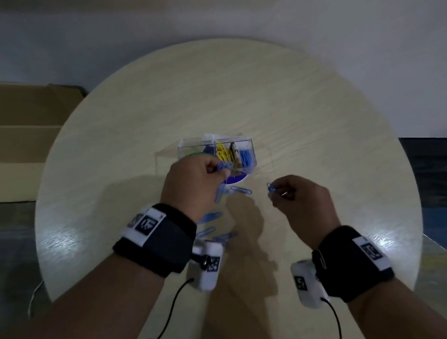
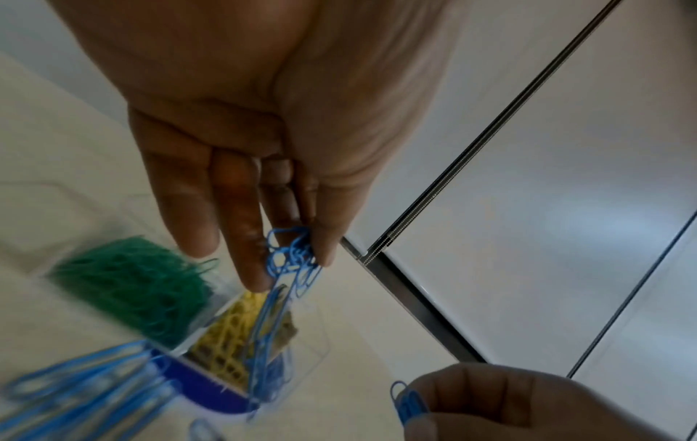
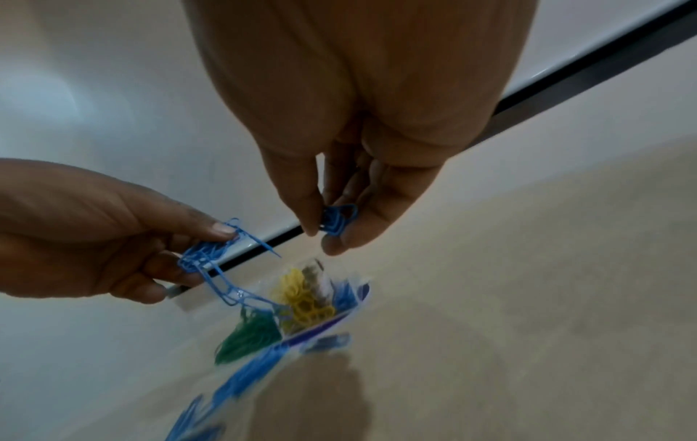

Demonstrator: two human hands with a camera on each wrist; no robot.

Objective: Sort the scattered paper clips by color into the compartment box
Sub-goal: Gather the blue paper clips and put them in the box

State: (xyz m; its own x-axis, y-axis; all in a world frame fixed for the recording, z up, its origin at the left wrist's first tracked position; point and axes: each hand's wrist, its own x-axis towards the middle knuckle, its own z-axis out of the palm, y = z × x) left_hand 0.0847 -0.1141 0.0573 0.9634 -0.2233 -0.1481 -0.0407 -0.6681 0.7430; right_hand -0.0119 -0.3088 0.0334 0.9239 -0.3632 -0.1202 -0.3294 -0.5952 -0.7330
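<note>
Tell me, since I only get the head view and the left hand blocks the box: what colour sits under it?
Observer: Green clips fill the compartment beside the yellow clips.
Operator: Is the left grip on one clip?
Observer: No, the left hand pinches a tangle of blue clips, some dangling toward the box.
Operator: And the right?
Observer: The right hand pinches a few blue clips between thumb and fingers.

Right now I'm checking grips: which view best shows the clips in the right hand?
Right wrist: the blue clips sit sharp between thumb and fingers. Head view shows them small; left wrist catches them at the frame's bottom.
</note>
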